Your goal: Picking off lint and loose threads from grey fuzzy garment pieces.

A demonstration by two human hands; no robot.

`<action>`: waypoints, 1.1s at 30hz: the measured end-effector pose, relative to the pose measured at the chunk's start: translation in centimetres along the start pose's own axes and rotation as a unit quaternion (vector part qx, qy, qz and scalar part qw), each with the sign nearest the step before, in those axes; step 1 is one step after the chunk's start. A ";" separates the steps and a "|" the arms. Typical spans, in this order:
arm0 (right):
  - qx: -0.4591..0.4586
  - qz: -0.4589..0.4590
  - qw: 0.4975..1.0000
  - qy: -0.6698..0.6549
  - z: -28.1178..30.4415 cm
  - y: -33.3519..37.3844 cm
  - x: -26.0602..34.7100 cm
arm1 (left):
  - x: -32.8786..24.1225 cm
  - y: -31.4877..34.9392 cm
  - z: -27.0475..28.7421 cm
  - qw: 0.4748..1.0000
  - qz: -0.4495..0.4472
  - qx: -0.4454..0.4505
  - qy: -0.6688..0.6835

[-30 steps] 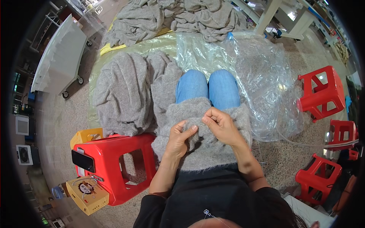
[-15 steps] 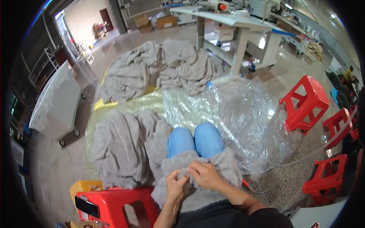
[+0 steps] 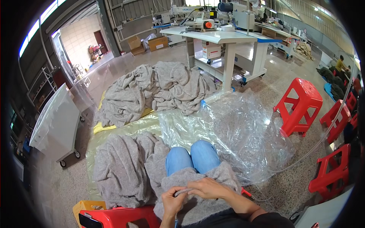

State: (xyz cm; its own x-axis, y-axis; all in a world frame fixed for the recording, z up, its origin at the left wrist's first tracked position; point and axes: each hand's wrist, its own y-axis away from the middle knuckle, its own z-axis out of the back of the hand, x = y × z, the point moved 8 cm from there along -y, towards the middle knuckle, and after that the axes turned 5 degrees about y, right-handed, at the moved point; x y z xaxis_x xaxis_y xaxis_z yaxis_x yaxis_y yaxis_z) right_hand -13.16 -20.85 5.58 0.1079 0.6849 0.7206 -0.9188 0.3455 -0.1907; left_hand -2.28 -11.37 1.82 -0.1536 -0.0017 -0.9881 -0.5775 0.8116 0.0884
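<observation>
Cart (image 3: 57, 125): white, on wheels, left of ground sheet, apart from the knits; maybe parked there to leave floor room.
Basket (image 3: 85, 206): yellow, near left, just beside near stool; contents n/a.
Phone (image 3: 90, 221): dark, on near stool's left edge, prob. for easy reach.
Near pile (image 3: 118, 167): bunched grey knit left of the knees, right side running up to lap knit; joined or not, can't tell. Prob. put there to be within L arm's reach.
Near stool (image 3: 125, 217): red, cut off by bottom edge, L of lap.
Ground sheet (image 3: 123, 136): yellowish plastic under/around piles, prob. to keep knits off bare floor.
Far pile (image 3: 152, 91): loose grey knit heap, beyond the knees, on sheeting.
Left hand (image 3: 173, 200): forearm steep, up from bottom edge; wrist bent in, thumb toward R. Grip pinching a fold of lap knit.
Lap knit (image 3: 203, 209): grey, across thighs, near side of jeans knees (image 3: 192, 157); lap likely serves as work surface, knit bunched so the fold stands up.
Right hand (image 3: 205, 188): forearm slants in from lower R, back of hand up, fingers curled L. Grip looks pinched on same fold, close by L fingertips; thumb mostly hidden. Two-sided hold prob. steadies the fold.
Desk (image 3: 213, 36): white, far, w/ machine on top.
Clear sheet (image 3: 247, 133): crumpled, R of knees.
Right stool (image 3: 302, 102): red, well apart from hands.
</observation>
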 end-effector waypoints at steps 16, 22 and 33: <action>-0.100 0.080 0.989 0.077 -0.2 0.6 3.4 | 2.1 0.8 0.7 0.953 0.008 -0.162 0.254; -0.121 0.118 0.984 0.059 -1.2 0.4 3.9 | 0.9 1.3 1.5 0.972 -0.049 -0.228 0.015; -0.106 -0.027 0.994 0.001 5.3 2.7 -0.8 | 1.4 -0.2 3.6 0.965 0.074 -0.115 0.224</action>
State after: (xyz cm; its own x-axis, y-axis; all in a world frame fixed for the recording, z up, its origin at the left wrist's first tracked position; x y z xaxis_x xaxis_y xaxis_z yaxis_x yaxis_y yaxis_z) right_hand -17.74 -23.83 7.98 0.1572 0.6630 0.7319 -0.8110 0.5095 -0.2874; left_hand 0.47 -9.41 -0.04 -0.5492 -0.1896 -0.8139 -0.6770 0.6720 0.3002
